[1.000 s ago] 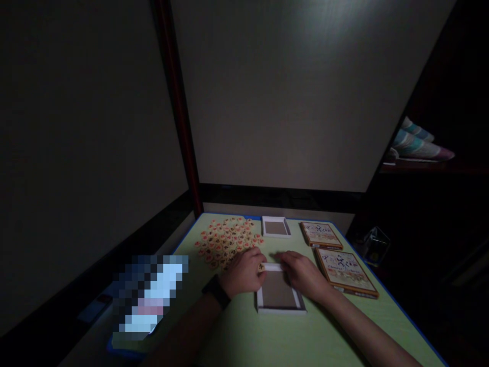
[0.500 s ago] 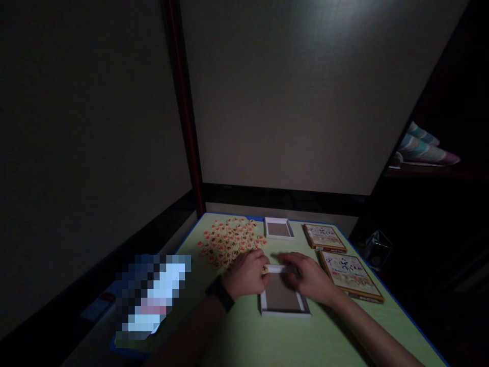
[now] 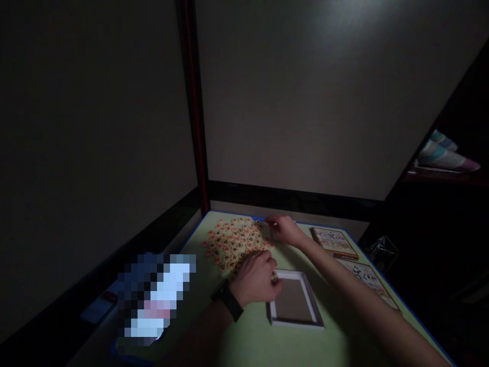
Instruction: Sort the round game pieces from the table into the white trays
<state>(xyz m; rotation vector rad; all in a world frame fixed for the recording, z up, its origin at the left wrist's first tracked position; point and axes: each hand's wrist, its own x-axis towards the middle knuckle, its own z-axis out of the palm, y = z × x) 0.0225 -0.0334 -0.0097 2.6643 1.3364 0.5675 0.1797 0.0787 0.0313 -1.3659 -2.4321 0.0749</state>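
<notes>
A: What was hard to see?

B: The room was very dim. The right hand [image 3: 284, 230] lay far out on the tabletop [image 3: 248, 334], just right of the tiles [image 3: 232, 241], and hid whatever was under its palm. The marks on the tiles were only red and dark specks. A pixelated patch [image 3: 156, 298] covered something at the near left edge. The right forearm crossed the near box [image 3: 367, 278], and the picture's bottom edge cut off both arms.

A: And the hands?

B: The left hand [image 3: 255, 278], with a watch [image 3: 228, 300] on its wrist, sat knuckles up with fingers curled at the far left corner of the tray [image 3: 296, 302]. A small pale bit showed at its fingertips by the tray's rim. I could not tell whether it was pinched or only touched. The right arm stretched out long, its fingers bent down. Whether they gripped anything, I could not tell.

A: Where did things lie?

B: The tiles spread flat in a patch at the far left, their near edge just beside the left hand. The tray lay near the middle, its inside bare. The far box [image 3: 334, 240] sat to the right, the near box in front of it. Folded cloth [image 3: 445, 155] lay on a shelf far right.
</notes>
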